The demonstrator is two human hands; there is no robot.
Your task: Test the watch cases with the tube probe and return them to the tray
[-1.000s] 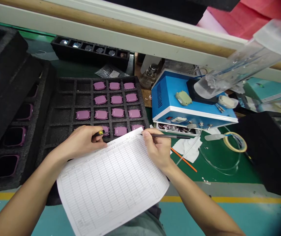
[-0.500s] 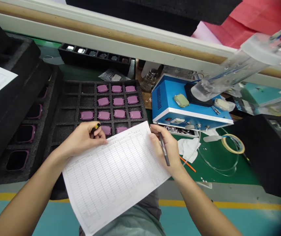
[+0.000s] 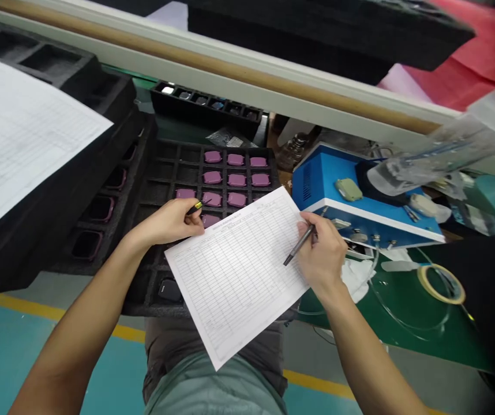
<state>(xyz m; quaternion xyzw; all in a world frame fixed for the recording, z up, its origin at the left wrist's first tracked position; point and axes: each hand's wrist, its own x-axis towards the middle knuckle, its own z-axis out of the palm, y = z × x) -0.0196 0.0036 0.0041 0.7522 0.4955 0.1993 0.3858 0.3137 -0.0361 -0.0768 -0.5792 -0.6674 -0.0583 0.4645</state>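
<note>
**Pen held to a ruled form above a tray of mauve parts**

The right hand (image 3: 323, 253) grips a dark pen (image 3: 300, 244) firmly, its tip over a ruled paper form (image 3: 234, 276). The left hand (image 3: 167, 222), at the form's upper edge, pinches a yellow-banded marker (image 3: 194, 207). Just beyond that hand, a black foam tray (image 3: 154, 199) holds rounded mauve parts (image 3: 212, 177), one per compartment; some compartments stand bare.
</note>
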